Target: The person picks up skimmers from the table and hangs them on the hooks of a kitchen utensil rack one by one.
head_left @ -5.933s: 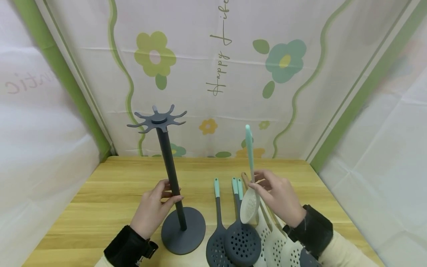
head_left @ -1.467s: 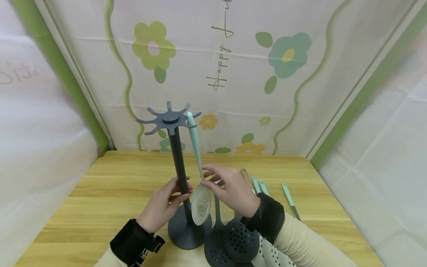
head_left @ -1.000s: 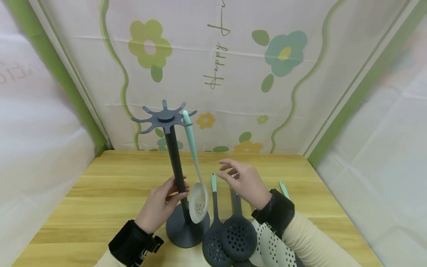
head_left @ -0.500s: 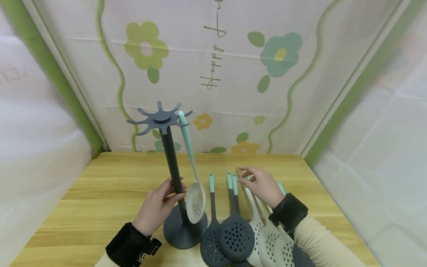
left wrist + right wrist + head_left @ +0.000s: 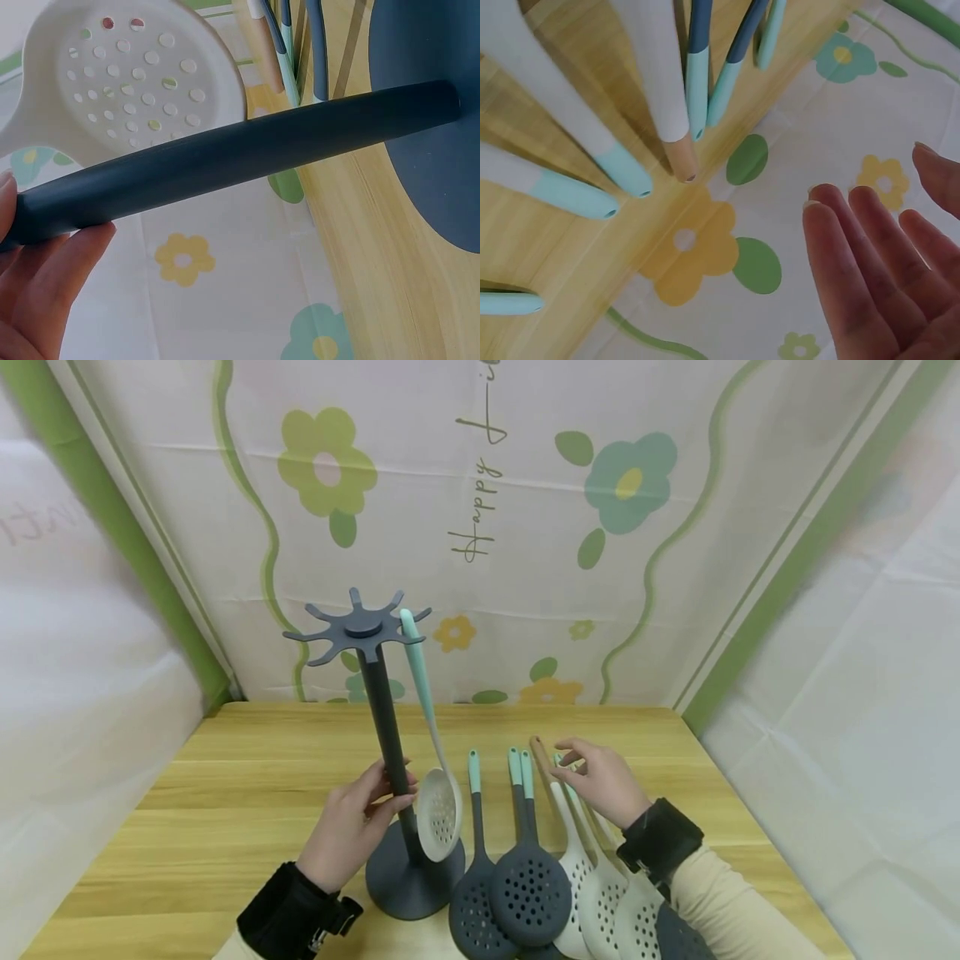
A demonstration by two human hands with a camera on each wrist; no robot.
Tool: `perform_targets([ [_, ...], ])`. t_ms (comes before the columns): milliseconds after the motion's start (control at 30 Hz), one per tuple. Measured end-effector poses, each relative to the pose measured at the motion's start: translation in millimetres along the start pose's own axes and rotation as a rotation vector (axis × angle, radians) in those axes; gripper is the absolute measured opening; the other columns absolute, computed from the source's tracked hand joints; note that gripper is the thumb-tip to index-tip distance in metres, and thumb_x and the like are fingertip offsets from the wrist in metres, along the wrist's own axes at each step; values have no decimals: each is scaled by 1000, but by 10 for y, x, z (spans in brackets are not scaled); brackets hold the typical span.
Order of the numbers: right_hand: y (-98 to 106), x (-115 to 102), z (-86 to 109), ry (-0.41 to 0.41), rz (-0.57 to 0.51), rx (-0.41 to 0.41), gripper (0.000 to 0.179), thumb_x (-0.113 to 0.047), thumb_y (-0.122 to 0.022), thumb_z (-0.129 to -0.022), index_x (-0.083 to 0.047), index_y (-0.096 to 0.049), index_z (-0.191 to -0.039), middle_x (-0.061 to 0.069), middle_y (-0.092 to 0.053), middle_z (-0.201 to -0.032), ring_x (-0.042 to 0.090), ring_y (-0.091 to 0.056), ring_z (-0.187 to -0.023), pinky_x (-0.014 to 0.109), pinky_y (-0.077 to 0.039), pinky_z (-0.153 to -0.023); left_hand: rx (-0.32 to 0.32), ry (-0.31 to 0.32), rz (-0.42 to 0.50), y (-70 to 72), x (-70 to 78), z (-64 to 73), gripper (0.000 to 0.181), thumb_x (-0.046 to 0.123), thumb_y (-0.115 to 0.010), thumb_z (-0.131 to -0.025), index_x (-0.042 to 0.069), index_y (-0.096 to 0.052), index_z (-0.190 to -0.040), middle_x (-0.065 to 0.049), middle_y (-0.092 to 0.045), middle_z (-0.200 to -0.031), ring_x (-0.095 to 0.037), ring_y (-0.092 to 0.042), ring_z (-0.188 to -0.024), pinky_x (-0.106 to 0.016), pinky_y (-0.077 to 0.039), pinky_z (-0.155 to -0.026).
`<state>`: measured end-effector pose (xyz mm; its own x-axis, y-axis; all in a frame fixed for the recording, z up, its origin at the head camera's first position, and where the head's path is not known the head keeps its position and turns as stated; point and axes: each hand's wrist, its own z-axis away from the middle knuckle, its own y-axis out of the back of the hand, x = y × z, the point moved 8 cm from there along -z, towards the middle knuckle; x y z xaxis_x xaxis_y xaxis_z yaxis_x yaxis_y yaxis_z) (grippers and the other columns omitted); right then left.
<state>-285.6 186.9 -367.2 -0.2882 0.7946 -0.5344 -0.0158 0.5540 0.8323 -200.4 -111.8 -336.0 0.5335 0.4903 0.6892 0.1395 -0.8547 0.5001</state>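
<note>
My left hand (image 5: 352, 822) grips the dark upright pole (image 5: 386, 727) of a utensil stand, its fingers curled round it in the left wrist view. From one arm of the stand's spoked top (image 5: 360, 628) a white slotted skimmer (image 5: 438, 814) with a mint handle hangs free beside the pole. Farther right my right hand (image 5: 606, 785) hovers above handles of white slotted utensils (image 5: 603, 893). Its fingers (image 5: 840, 262) are spread loosely and hold nothing in the right wrist view.
Dark slotted utensils, among them a round skimmer (image 5: 531, 893), lie on the wooden table (image 5: 187, 827) right of the stand's round base (image 5: 397, 893). A tan-ended handle (image 5: 679, 157) lies among mint-ended ones. A flower-print cloth (image 5: 472, 527) rises behind the table's far edge.
My right hand carried the white skimmer left to the stand, hung it on an arm and let go. It then moved back right over the handles. The left hand kept its grip.
</note>
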Motion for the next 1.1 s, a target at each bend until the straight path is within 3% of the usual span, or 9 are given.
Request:
perform_targets([
  [200, -26, 110, 24, -14, 29, -30, 40, -25, -70, -93, -5, -62, -127, 12, -73, -104, 15, -67, -75, 31, -55, -64, -6, 19, -6, -10, -25, 12, 44, -5, -70, -86, 2, -59, -128, -12, -74, -103, -27, -74, -93, -27, -62, -73],
  [500, 3, 313, 83, -73, 73, -55, 40, -19, -68, -93, -2, -60, -127, 16, -71, -104, 28, -69, -84, 39, -57, -69, 13, 25, -38, -15, -34, 24, 45, -6, -72, -84, 2, -59, -126, -12, -74, -102, -27, -74, -94, -29, -62, -72],
  [900, 29, 572, 189, -131, 153, -107, 44, -20, -70, -92, 3, -59, -127, 15, -70, -100, 28, -67, -83, 41, -55, -69, 39, 67, -48, -24, -28, 28, 43, -5, -73, -84, 1, -60, -124, -12, -74, -105, -28, -74, -96, -30, -63, -72],
  [1100, 43, 701, 208, -167, 196, -116, 46, -21, -72, -89, 5, -60, -125, 15, -71, -98, 27, -67, -82, 42, -56, -69, 64, 50, -59, -20, -8, 24, 40, -4, -73, -83, 1, -61, -121, -13, -74, -105, -28, -74, -94, -31, -62, -72],
])
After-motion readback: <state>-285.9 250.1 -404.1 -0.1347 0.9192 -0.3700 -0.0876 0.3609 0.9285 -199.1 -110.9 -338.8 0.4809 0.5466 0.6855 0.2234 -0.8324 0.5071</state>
